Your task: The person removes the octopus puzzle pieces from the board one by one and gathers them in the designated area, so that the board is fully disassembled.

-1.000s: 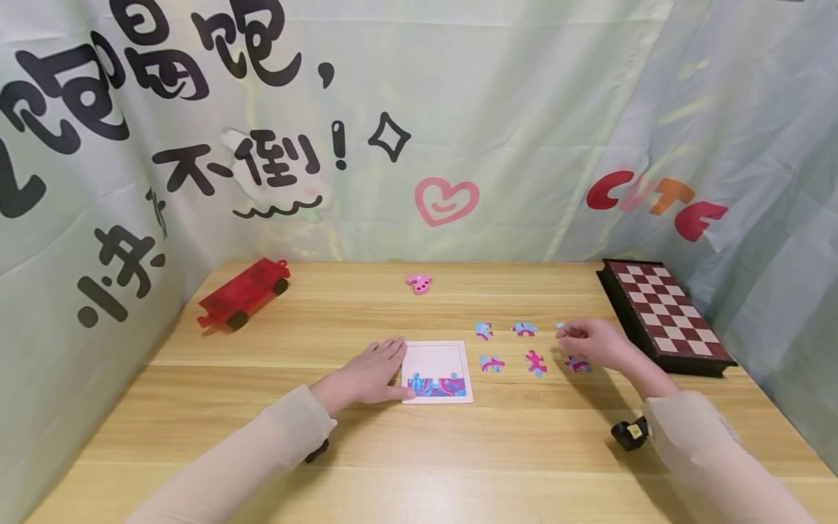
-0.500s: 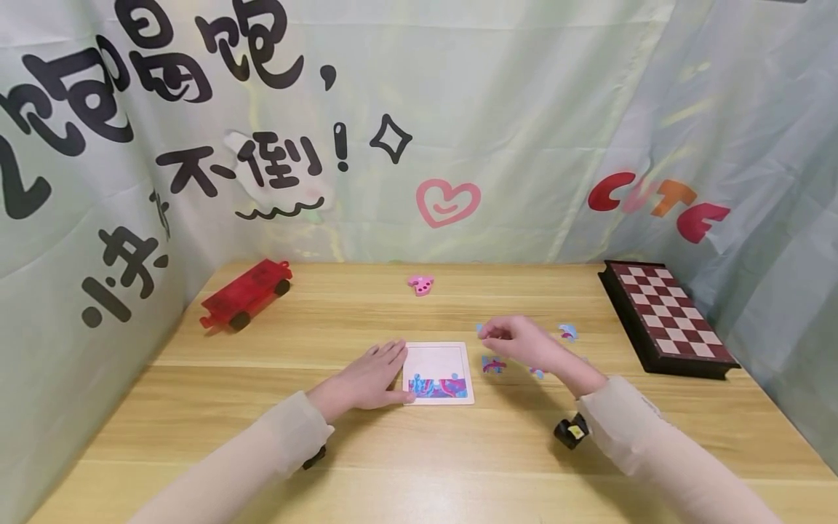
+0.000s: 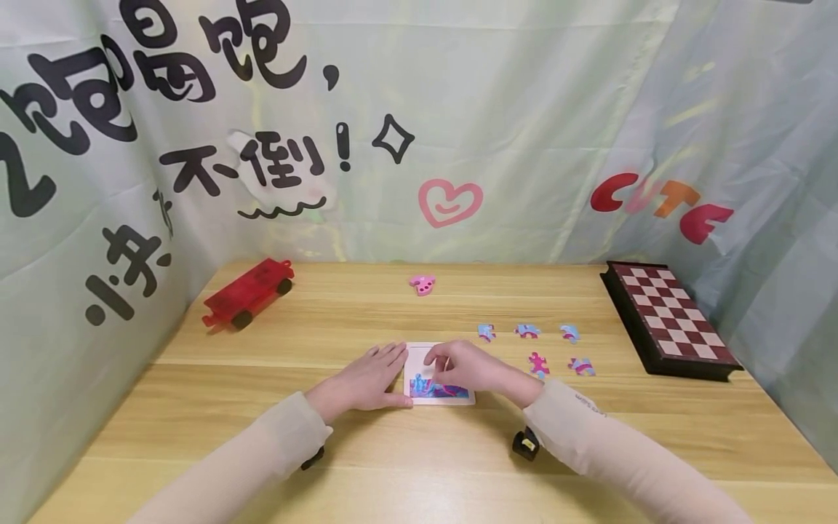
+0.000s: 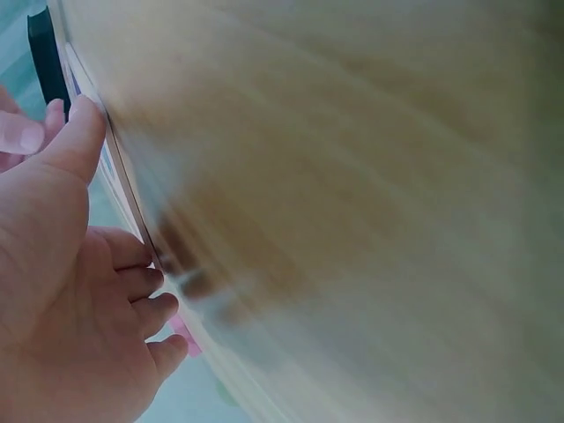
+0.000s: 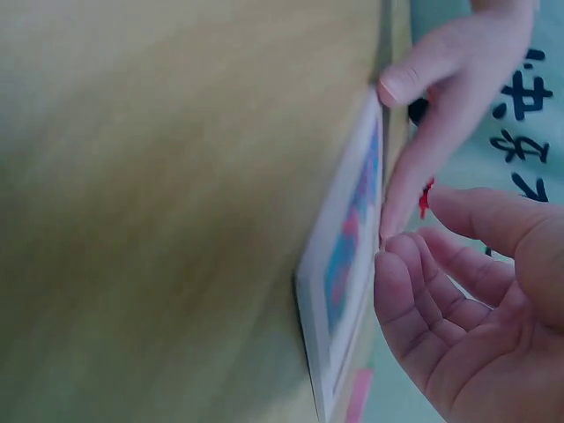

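A square white puzzle tray lies mid-table, its bottom row filled with blue, pink and purple jigsaw pieces. My left hand rests along the tray's left side, fingers extended up the edge and thumb at the lower left corner. Over the tray is my right hand, its thumb and fingers curled together around a jigsaw piece that the fingers hide. In the right wrist view, the right fingertips come close above the tray. Right of the tray lie several loose pieces, among them a pink piece.
A folded checkered board box stands at the right edge. At the far left sits a red toy wagon. A small pink heart-like object lies at the back. A printed cloth hangs behind the table.
My right hand has swept left from the loose pieces to over the tray. The piece nearest the tray in the lower row has left its spot. The left hand stays put.
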Action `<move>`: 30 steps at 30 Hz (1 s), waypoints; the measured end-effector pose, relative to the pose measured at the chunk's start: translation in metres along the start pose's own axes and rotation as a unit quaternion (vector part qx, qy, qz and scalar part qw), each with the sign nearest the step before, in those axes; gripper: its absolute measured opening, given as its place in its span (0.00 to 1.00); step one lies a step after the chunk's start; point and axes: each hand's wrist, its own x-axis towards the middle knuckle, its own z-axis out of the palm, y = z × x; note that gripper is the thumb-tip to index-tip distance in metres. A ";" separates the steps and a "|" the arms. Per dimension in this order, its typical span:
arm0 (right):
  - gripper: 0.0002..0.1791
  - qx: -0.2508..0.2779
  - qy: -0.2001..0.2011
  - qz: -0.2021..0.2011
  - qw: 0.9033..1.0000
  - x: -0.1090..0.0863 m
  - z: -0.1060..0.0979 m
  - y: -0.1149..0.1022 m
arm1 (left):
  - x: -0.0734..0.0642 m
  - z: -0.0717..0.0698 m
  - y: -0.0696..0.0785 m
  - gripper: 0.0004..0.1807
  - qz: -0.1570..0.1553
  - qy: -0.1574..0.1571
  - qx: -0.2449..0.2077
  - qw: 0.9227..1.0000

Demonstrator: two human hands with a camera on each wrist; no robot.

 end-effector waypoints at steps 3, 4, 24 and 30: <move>0.11 -0.002 -0.011 -0.011 1.000 0.004 0.006 -0.002 | 0.000 0.000 0.000 0.48 0.002 0.000 0.000 1.000; 0.11 -0.005 -0.012 -0.010 1.000 0.006 0.008 -0.003 | 0.000 0.000 0.000 0.48 0.002 0.000 0.001 1.000; 0.08 -0.026 0.014 0.010 1.000 0.009 0.018 -0.008 | 0.001 0.000 0.002 0.47 -0.007 -0.007 -0.001 1.000; 0.07 -0.020 0.018 0.011 1.000 0.011 0.017 -0.007 | 0.001 0.001 0.001 0.48 -0.008 -0.007 0.001 1.000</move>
